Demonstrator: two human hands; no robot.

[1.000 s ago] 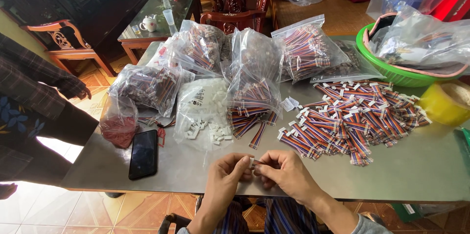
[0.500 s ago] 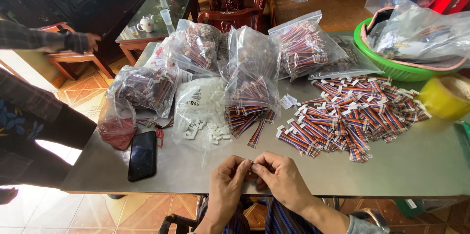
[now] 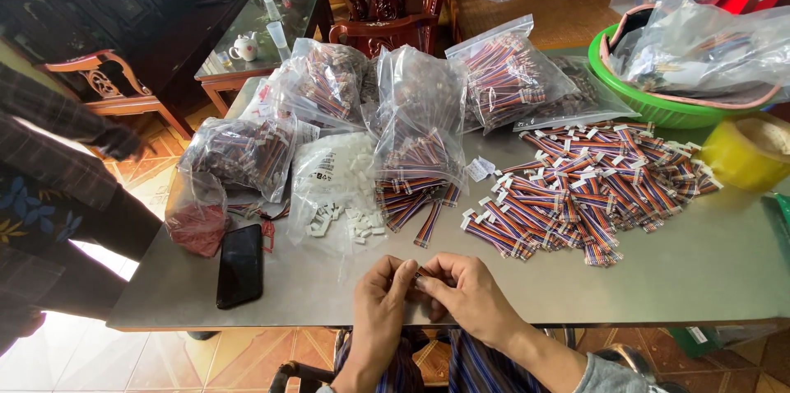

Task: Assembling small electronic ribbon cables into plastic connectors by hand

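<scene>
My left hand (image 3: 385, 296) and my right hand (image 3: 467, 294) meet at the near edge of the grey table (image 3: 691, 269), fingertips pinched together on a small cable piece (image 3: 422, 276) that is mostly hidden by the fingers. Just beyond the hands lie small white connectors (image 3: 346, 222) spilling from a clear bag (image 3: 333, 175). Beside them is a short bundle of striped ribbon cables (image 3: 411, 199). A large loose pile of the same multicoloured cables with white ends (image 3: 588, 187) spreads to the right.
Several clear bags of cables (image 3: 420, 101) stand at the back of the table. A black phone (image 3: 240, 265) lies at the left, a green basin with plastic bags (image 3: 683, 105) and a yellow tape roll (image 3: 745, 150) at the right. Another person's sleeve (image 3: 58, 134) is at the far left.
My hands stay together at the table's front edge, fingers shifting slightly on the small piece. The other person's arm at the left has moved.
</scene>
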